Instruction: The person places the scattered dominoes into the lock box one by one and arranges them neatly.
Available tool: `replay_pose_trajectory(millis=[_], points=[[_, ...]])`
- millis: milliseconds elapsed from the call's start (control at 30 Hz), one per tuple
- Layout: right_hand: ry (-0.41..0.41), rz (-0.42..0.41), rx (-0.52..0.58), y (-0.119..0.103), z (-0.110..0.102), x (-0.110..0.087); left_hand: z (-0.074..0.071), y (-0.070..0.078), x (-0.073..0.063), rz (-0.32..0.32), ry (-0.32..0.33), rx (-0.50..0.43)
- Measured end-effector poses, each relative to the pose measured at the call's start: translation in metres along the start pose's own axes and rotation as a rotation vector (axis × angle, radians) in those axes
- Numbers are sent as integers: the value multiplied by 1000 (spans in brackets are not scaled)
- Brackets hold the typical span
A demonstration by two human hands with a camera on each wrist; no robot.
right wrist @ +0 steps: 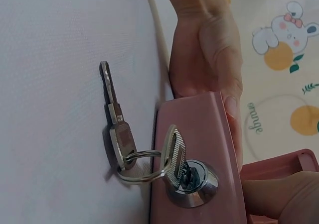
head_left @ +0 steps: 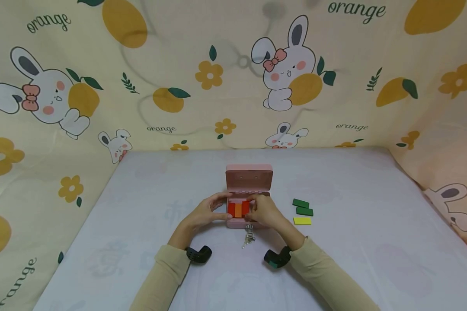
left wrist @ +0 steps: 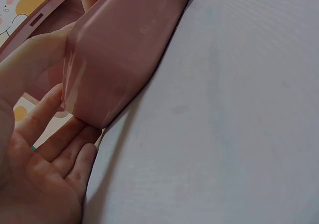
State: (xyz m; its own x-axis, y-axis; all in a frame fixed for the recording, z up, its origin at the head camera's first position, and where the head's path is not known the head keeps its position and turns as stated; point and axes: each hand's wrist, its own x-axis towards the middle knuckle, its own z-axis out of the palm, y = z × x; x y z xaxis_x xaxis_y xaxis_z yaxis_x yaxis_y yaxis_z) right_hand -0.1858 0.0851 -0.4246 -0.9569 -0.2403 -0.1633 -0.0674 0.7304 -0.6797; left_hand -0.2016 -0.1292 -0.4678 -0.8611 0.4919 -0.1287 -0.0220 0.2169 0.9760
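A small pink metal lockbox (head_left: 239, 224) stands on the table with its lid (head_left: 249, 178) raised at the back. Inside lie a red block (head_left: 231, 210), an orange block (head_left: 238, 211) and a second red block (head_left: 245, 207), side by side. My left hand (head_left: 205, 212) grips the box's left end, thumb over the top edge and fingers along the side. With its fingers down in the box, my right hand (head_left: 266, 211) pinches the second red block; its fingertips are partly hidden. A key (right wrist: 174, 157) sits in the front lock, with another key (right wrist: 123, 142) hanging on its ring.
To the right of the box lie a green block (head_left: 301, 203), another green block (head_left: 305, 211) and a yellow block (head_left: 302, 221). A white cloth (head_left: 140, 242) covers the table. Behind it rises a patterned curtain (head_left: 233, 99) with rabbits and oranges.
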Motion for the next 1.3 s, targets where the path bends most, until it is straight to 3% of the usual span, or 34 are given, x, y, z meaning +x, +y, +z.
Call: replay_pose_trajectory(millis=[400,1000,1300], points=[[-18,13,-6,-1,2,2,-2,1,-1,10,-8,-4],[-2,27,-128,-4,11,2,0,0,0,-17,-3,17],[8,-6,-122,-5,8,1,-1,2,0,3,-10,4]])
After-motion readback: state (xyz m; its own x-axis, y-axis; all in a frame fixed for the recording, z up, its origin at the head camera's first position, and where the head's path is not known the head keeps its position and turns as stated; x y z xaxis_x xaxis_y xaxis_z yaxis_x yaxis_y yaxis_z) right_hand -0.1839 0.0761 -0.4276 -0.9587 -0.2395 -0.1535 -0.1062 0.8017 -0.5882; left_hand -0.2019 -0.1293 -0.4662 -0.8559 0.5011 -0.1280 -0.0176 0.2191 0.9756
